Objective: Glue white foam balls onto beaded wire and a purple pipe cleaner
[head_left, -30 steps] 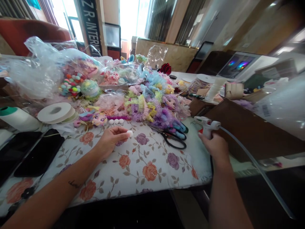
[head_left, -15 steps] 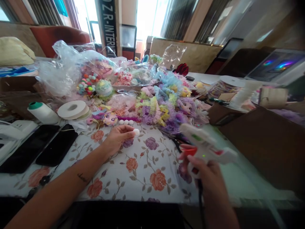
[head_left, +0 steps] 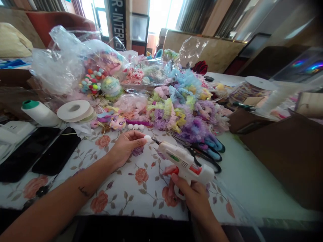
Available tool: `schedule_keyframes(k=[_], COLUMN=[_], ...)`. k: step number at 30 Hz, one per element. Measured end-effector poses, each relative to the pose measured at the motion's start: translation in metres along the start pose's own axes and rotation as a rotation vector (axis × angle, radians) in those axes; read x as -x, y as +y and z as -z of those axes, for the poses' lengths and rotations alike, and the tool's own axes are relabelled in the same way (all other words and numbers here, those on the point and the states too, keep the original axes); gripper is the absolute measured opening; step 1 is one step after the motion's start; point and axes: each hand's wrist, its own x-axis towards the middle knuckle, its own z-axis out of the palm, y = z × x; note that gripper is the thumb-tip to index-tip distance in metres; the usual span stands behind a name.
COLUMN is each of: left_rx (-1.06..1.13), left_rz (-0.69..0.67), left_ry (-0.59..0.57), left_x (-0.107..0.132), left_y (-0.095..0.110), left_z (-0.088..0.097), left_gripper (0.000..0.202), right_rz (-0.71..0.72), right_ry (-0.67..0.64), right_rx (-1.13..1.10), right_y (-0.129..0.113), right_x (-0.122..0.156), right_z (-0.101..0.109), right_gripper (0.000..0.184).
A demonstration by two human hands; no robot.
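My left hand pinches a small white ball between thumb and fingertips, above the flowered cloth. Wrapped round the handle of a white glue gun is my right hand, with a finger at the red trigger. The dark nozzle of the glue gun points left and meets or nearly meets the white ball; I cannot tell if they touch. Just behind my left hand, several white balls lie in a row beside a doll's head. Black-handled scissors lie behind the glue gun.
A heap of ruffled trims and plastic bags fills the back of the table. At left are a ribbon spool, a thread cone and two black phones. A brown box stands at right.
My right hand has brought the glue gun left, its nozzle now at the white ball. My left hand still pinches the ball. The scissors show more fully, and the view has shifted slightly.
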Motion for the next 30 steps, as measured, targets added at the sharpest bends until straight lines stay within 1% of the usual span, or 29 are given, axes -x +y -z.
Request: schedule_keyframes(k=[3,10,15,24,30], left_rx=[0.001,-0.004,-0.001,0.014,0.021], left_rz=[0.008,-0.015,-0.015,0.005,-0.001], left_ry=[-0.005,-0.03,-0.042,-0.006,-0.035], left_x=[0.0002,-0.0006,0.0006,0.0018,0.0022], left_y=[-0.0007,-0.002,-0.0017,-0.0004,-0.0016], left_z=[0.0011,0.0031,0.0018,-0.0008,0.0003], left_gripper=[0.026,0.024,0.023,0.027,0.023], right_rz=[-0.007,-0.013,-0.04,-0.037,-0.016], right_ry=[0.016,0.006,0.009,0.033,0.025], right_rx=[0.027,0.116,0.09,0.101,0.101], right_y=[-0.0002,0.0052,0.0054,0.0054,0.0073], right_x=[-0.0004,-0.0031,-0.0023,-0.0027,-0.004], right_z=[-0.0013,0.0039,0.0023,0.0012,0.0022], right_gripper=[0.031,0.035,0.037,0.037,0.037])
